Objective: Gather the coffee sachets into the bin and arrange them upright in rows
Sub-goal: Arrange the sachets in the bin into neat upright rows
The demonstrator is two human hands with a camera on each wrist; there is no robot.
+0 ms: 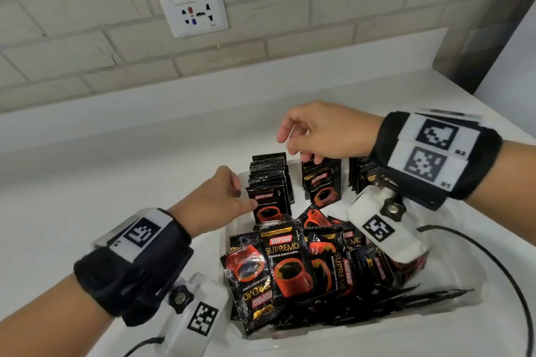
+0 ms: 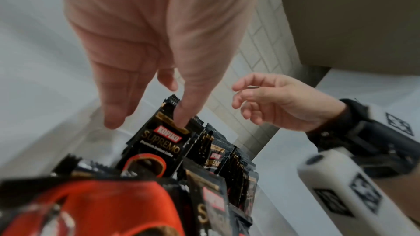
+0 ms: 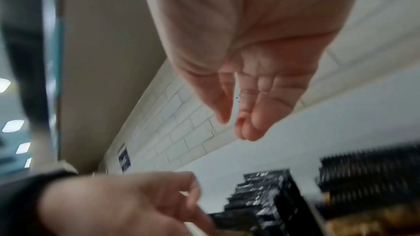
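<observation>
A clear plastic bin [image 1: 429, 310] on the white counter holds black Kopiko coffee sachets. Three upright rows stand at its far end: left row [image 1: 269, 177], middle row [image 1: 322, 185], right row [image 1: 364, 172], the last partly hidden by my right wrist. Loose sachets [image 1: 290, 264] lie heaped in the near half. My left hand [image 1: 245, 197] sits at the left row, thumb pressing the face of the front sachet [image 2: 159, 146], fingers relaxed beside it. My right hand [image 1: 301, 151] hovers over the middle row, loosely curled and empty [image 3: 234, 125].
A tiled wall with a power socket [image 1: 194, 13] rises behind a low ledge. A black cable [image 1: 493, 255] loops on the counter right of the bin. The counter's right edge [image 1: 510, 127] lies just past my right wrist. Bare counter [image 1: 116, 182] extends left of the bin.
</observation>
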